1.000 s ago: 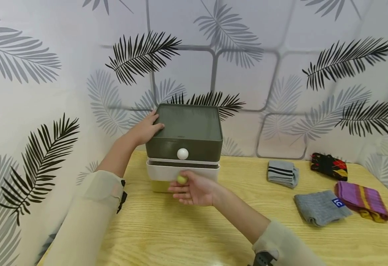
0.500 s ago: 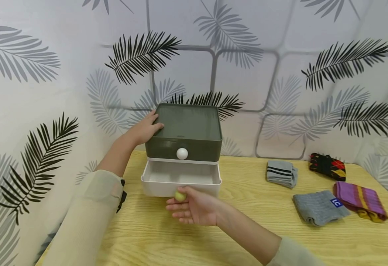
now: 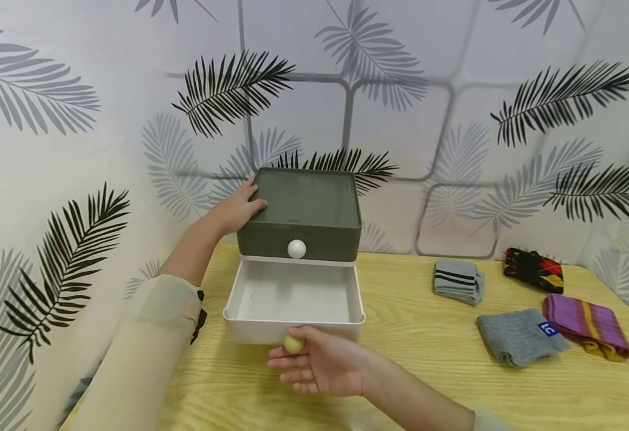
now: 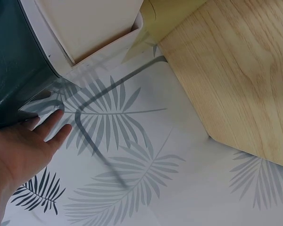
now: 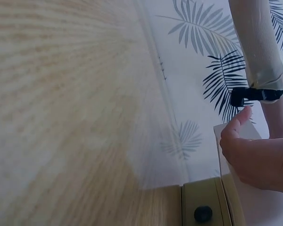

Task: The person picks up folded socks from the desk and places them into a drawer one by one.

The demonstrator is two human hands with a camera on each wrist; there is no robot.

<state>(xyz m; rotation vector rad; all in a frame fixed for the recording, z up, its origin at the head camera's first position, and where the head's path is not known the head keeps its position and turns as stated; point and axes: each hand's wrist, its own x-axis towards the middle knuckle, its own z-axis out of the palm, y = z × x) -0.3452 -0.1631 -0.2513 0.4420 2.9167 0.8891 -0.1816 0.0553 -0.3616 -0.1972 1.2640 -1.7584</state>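
A small drawer unit stands on the wooden table, its dark green top point(image 3: 309, 197) closed over a front with a white knob point(image 3: 296, 249). Below it a white drawer point(image 3: 249, 331) is pulled well out, and its inside is bare. My right hand point(image 3: 327, 366) pinches that drawer's yellow-green round knob point(image 3: 293, 343) between thumb and index finger, the other fingers stretched out beneath. My left hand point(image 3: 233, 212) rests against the top's left edge, thumb over the rim. In the left wrist view its fingers point(image 4: 59, 136) lie straight along the green side.
Folded socks lie on the table point(image 3: 406, 371) to the right: a striped grey pair point(image 3: 456, 281), a black and red patterned pair point(image 3: 533, 270), a plain grey pair point(image 3: 519, 337) and a purple one point(image 3: 583, 323). A yellow lower drawer point(image 5: 193, 193) with a dark knob shows in the right wrist view.
The white drawer has slid out toward me from nearly closed, with my right hand drawing back on its knob. My left hand has stayed on the green top.
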